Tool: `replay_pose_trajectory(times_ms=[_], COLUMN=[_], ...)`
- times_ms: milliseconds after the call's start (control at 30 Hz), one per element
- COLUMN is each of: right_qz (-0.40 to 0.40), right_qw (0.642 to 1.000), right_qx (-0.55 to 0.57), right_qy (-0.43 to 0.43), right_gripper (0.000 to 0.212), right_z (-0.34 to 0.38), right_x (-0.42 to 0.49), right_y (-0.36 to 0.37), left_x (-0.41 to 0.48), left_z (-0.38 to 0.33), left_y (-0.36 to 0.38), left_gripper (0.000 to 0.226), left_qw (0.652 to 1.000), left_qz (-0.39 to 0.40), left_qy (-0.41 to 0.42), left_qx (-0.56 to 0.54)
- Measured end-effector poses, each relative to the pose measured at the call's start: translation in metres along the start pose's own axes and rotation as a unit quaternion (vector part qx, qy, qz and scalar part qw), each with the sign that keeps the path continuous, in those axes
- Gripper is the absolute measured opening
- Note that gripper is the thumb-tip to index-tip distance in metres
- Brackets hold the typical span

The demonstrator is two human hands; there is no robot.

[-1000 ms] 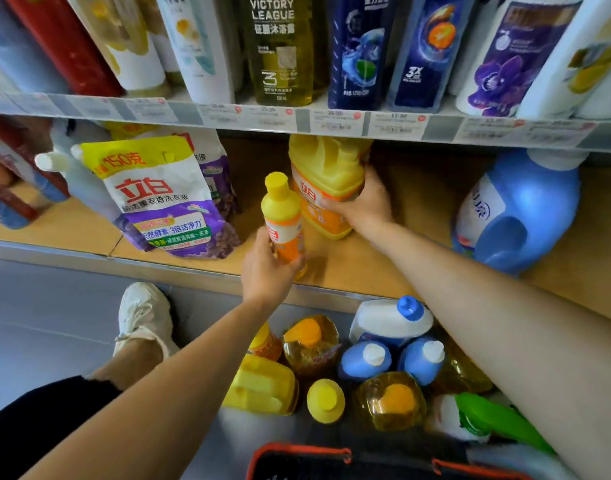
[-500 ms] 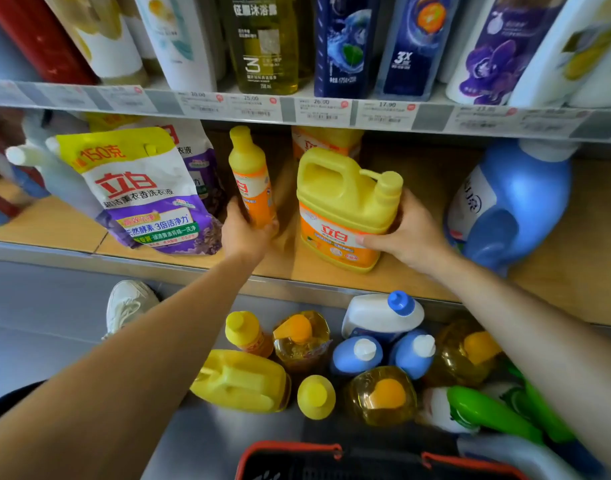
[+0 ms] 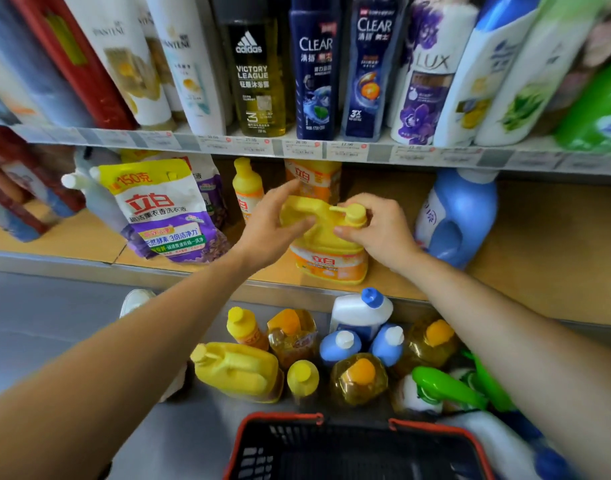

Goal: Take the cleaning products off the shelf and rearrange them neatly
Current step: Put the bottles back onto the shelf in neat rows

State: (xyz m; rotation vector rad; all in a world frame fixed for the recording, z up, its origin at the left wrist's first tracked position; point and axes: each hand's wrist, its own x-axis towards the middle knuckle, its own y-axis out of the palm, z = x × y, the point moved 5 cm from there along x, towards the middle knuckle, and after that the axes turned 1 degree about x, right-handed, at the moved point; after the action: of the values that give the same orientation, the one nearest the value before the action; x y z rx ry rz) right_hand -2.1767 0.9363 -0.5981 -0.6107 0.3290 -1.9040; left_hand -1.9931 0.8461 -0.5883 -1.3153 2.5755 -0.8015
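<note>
Head view: both hands on the yellow jug [image 3: 328,251], front of lower shelf [image 3: 546,244].
Two-handed grip: left hand [image 3: 273,230] fingers wrap its handle side, right hand [image 3: 380,233] fingers curl round the cap end; likely squaring it upright, label forward.
</note>
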Motion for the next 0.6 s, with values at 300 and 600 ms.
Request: replay_pose_trajectory(times_ms=[300,600], right_qz=[0.008,-0.061], right_qw=[0.998,0.987], right_qx=[-0.001,0.137], right_qy=[-0.059,-0.053], right_gripper=[0.034,0.039], right_z=[0.068,0.113], right_x=[-0.031,-0.093], right_y=[-0.053,-0.102], left_x=[-0.029,-0.097], left_z=[-0.080,-0.161], left_y=[-0.020,-0.024], left_gripper=[0.028,0.025], left_qw=[0.990,0.997], left_qz=[0.084,-0.001], left_qy=[0.065,0.081], left_qx=[0.091,-0.005])
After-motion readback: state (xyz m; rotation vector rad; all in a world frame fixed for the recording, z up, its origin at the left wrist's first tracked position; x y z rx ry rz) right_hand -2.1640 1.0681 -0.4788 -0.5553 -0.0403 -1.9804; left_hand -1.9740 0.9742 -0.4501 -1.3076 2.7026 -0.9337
